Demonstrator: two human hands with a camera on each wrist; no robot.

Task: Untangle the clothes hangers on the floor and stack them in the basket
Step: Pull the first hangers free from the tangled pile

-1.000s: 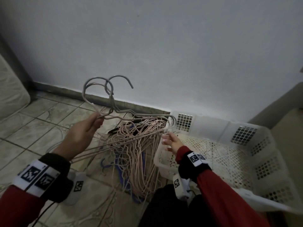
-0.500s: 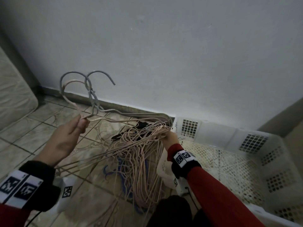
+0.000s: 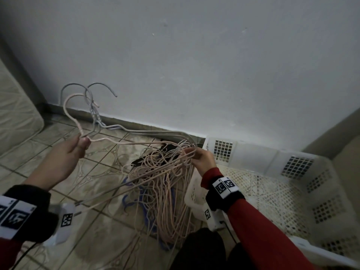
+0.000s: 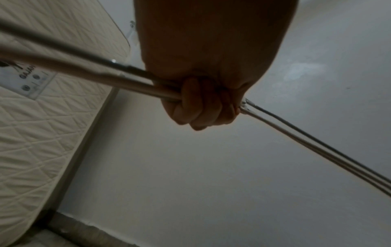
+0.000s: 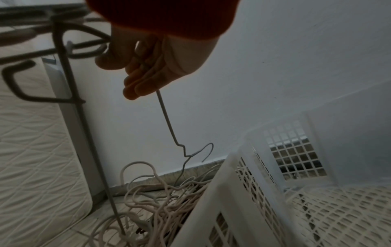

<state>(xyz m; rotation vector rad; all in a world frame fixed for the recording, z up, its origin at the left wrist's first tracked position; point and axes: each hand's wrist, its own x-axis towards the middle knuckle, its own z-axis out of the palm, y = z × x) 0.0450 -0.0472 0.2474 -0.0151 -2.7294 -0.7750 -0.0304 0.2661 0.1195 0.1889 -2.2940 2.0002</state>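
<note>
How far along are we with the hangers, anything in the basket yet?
Nothing visible in the basket yet. The left hand grips the necks of a few lifted hangers, and the right hand holds their far ends. The tangled pile on the floor is still to be untangled.

- Hangers [image 3: 155,178] were thin coated wire, matt pink and grey.
- Basket [image 3: 272,158] was white perforated plastic.
- Floor [image 3: 48,137] was glossy tile.
- Mattress [image 3: 15,110] was quilted cloth.

Dim, grainy indoor light; wrist views blurred, edges warped.
</note>
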